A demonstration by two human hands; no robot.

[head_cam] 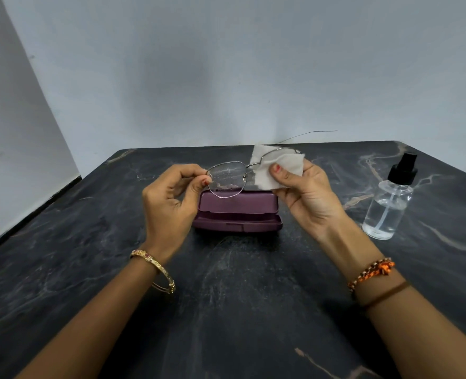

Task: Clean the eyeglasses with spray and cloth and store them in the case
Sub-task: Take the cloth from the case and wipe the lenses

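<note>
Eyeglasses (227,178) lying crosswise above case (237,212); I'm pinching their left rim, left hand (168,201), right hand (305,192) gripping cloth (277,166) over right lens.

Eyeglasses (227,179) held up above the open glasses case (237,212), betw. both hands. Left hand (168,203) at the left lens edge; right hand (308,198) at the right lens w/ cleaning cloth (281,165) over it. Case sits mid-table (62,269), lid side toward the wall (226,64). Spray bottle (389,203) upright on table, right of the case & right hand, apart from both.
</note>
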